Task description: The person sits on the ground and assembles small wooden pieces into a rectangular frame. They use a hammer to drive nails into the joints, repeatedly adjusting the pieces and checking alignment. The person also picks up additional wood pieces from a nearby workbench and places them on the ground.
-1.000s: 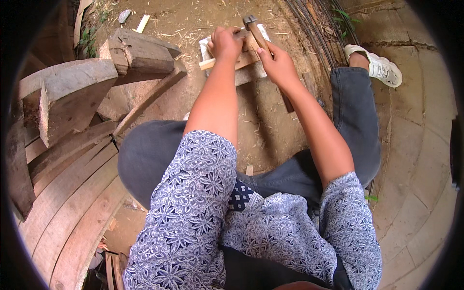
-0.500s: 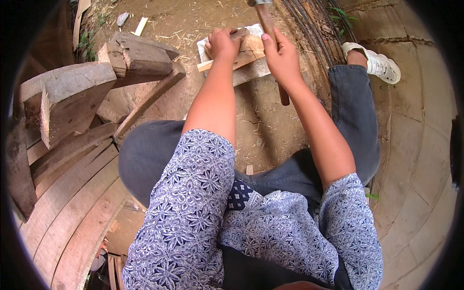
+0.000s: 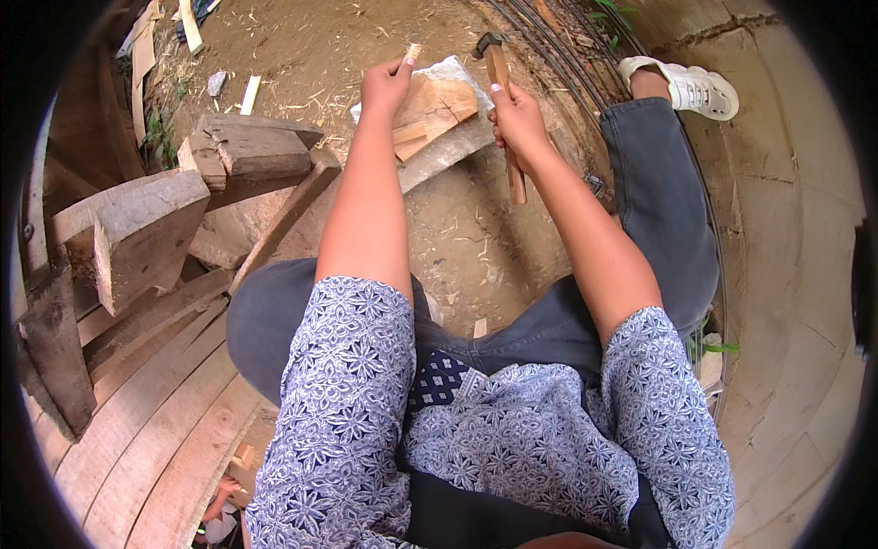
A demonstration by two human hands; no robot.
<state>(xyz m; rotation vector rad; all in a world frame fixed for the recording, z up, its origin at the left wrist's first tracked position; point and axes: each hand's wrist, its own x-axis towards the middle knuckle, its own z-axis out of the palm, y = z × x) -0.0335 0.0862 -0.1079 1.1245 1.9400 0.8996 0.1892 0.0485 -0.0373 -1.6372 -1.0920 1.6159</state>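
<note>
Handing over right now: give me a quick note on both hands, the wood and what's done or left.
Left hand: pinching a thin wood sliver upright at its top.
Right hand: gripping the hammer handle, head raised beside the block.
Wood pieces lie on a pale slab on the dirt ahead; some look already split.
Left: the held sliver is not yet struck.

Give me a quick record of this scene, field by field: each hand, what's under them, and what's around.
left hand: pinches a small wood sliver upright
right hand: grips a hammer, head raised
under the hands: split wood pieces on a pale slab
ground: bare dirt with chips
person's left: stacked planks and wood blocks
</note>
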